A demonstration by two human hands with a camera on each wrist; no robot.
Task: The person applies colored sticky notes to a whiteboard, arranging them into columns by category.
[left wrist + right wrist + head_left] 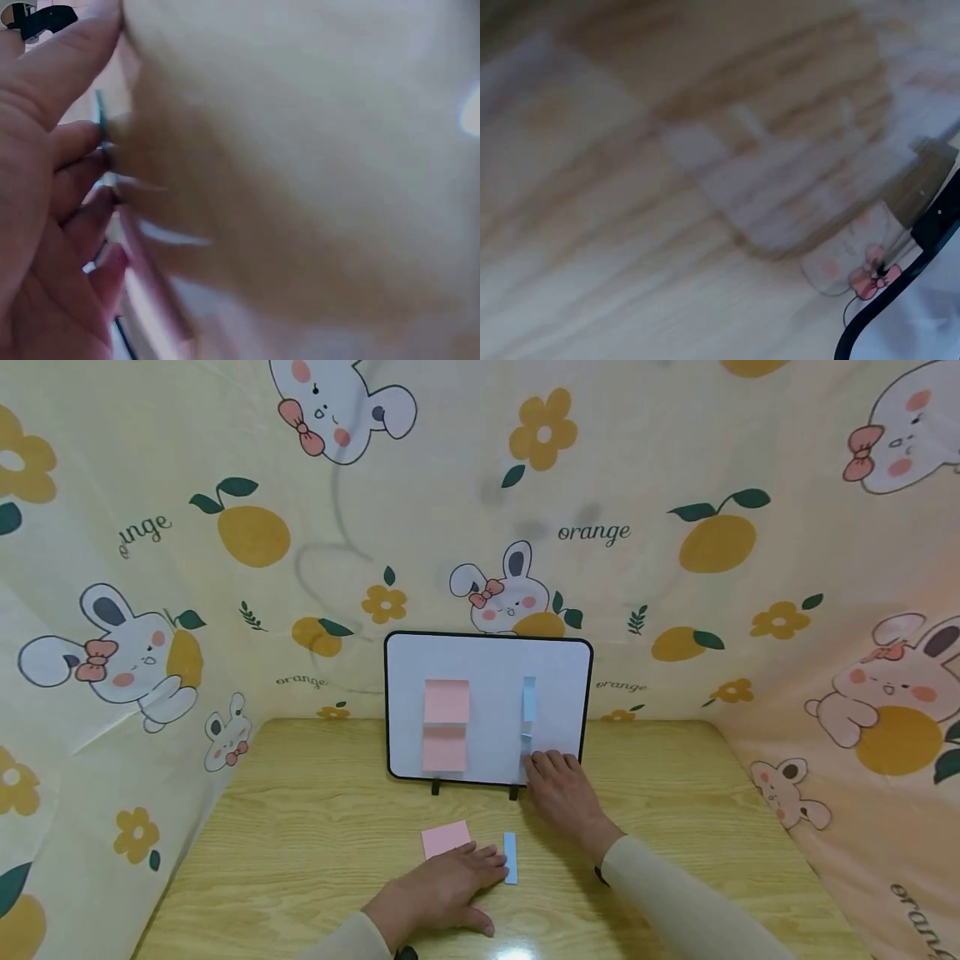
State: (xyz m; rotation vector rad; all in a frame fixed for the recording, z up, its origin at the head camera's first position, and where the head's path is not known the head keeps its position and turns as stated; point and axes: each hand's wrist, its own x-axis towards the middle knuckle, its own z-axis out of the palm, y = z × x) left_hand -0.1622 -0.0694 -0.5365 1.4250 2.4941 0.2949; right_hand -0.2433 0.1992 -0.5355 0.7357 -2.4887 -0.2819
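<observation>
A small whiteboard [491,693] with a black frame stands on the table. On its left half, one pink sticky note [447,701] sits above another pink note [445,750]. A blue strip [528,699] is on the right half, with a lower blue strip [526,745] partly covered by my right hand [562,789]. The fingertips of that hand press on the board at the lower strip. My left hand [453,887] lies spread on the table, partly over a pink note [444,838], fingertips right at the edge of a blue strip [511,860].
Black feet [435,787] hold up the board on the wood-grain table [300,827]. A cloth backdrop [465,485] printed with rabbits and oranges rises behind the table and on both sides. The right wrist view shows the black board edge [877,300] at its lower right.
</observation>
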